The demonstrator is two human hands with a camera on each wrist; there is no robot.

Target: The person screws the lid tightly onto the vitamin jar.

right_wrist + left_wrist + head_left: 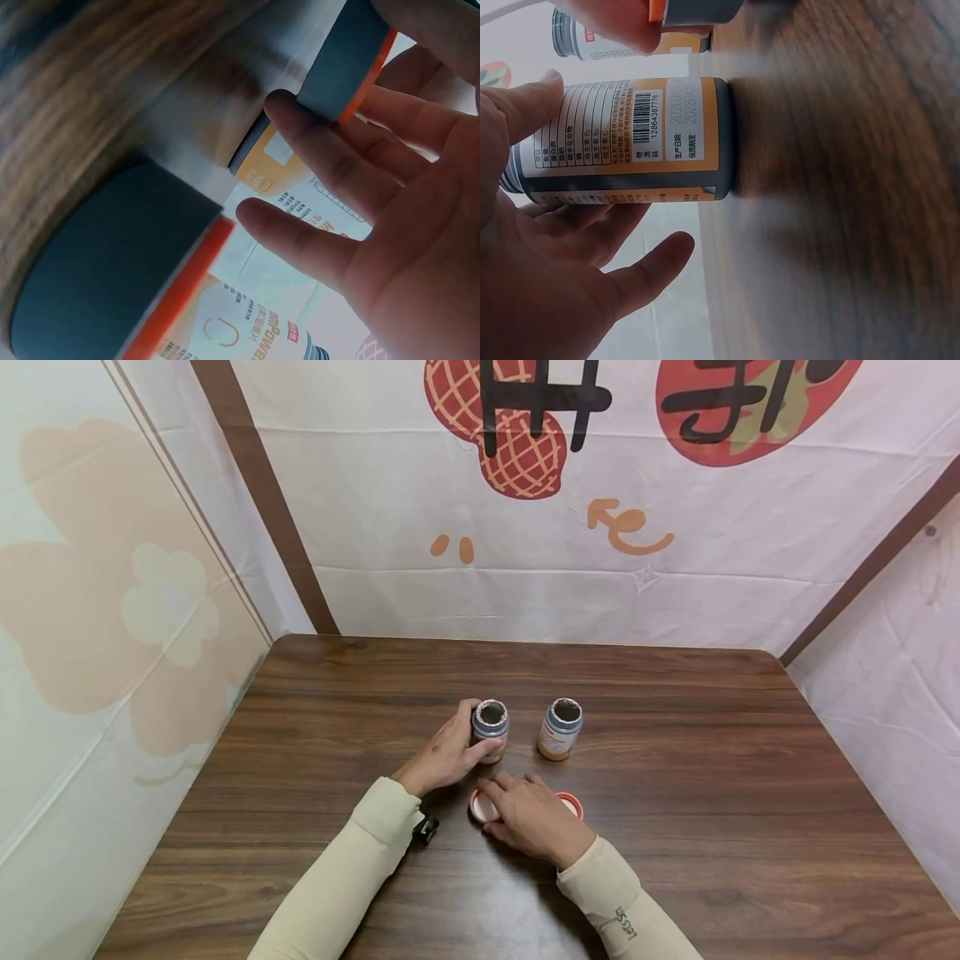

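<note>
Two open supplement bottles with grey necks stand on the wooden table. My left hand (447,753) grips the left bottle (491,745) around its upper side. In the left wrist view that bottle (637,142) shows a white and orange label with a barcode. Just in front of it, my right hand (534,817) pinches a grey lid (349,60) with an orange rim. Its pale inner side faces up in the head view. The right bottle (557,745) stands apart from both hands. A second lid (572,803), also orange-rimmed, lies partly hidden behind the right hand.
The brown wooden table (675,777) reaches back to a printed fabric wall (555,602). Another fabric wall (112,693) runs along the left side. A small black device (425,829) is at the left wrist.
</note>
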